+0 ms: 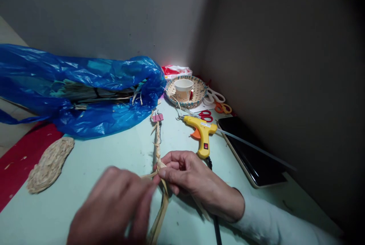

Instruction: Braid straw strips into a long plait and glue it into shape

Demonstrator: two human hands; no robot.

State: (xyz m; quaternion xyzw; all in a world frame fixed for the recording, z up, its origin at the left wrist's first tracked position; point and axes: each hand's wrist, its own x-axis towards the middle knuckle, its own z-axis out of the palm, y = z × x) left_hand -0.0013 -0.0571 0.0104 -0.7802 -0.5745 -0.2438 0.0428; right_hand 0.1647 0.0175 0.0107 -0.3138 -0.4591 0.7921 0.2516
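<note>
A thin braid of pale straw (157,142) lies on the light green table (94,161), its far end held by a pink binder clip (157,117). My right hand (188,174) pinches the braid's near end with fingers closed around the strands. My left hand (114,207), blurred and close to the camera, is closed on a loose straw strand (159,214) that trails toward me. The two hands almost touch at the braid's working end.
A yellow glue gun (203,132) lies just beyond my right hand, its cord running under my wrist. A blue plastic bag (85,93) of straw sits at the left. A woven oval mat (49,165), a small basket (199,92) with a paper cup (183,89), scissors (218,102) and a dark tablet (251,150) surround the spot.
</note>
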